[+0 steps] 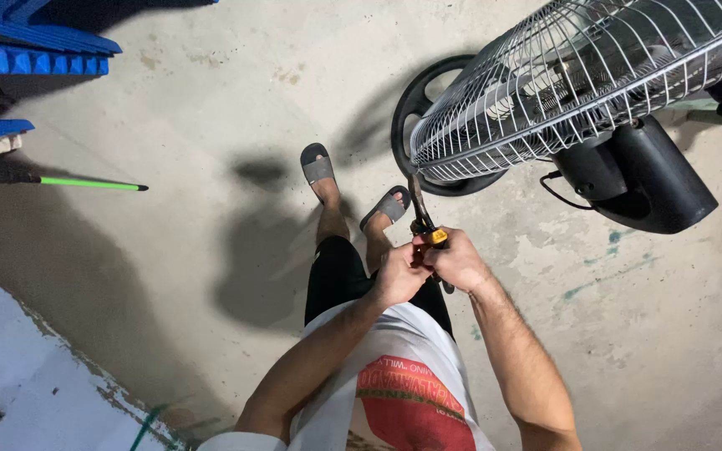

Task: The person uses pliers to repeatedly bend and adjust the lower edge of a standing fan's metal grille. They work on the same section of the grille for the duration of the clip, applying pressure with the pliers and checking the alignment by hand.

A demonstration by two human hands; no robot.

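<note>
Holding pliers (422,219), both hands (428,267) meet below the white fan grille (578,83).

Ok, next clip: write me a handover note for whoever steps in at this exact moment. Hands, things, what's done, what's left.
Left hand: closed on the handle end of the pliers, next to the right hand.
Right hand: also gripping the pliers' handles; tip points up at the lower rim of the fan guard.
Fan: tilted, wire guard on, black motor housing behind, round base on the concrete floor.
Done: nothing visibly removed.
Left: the guard stays fitted; whether the tip touches the rim cannot be told.
</note>
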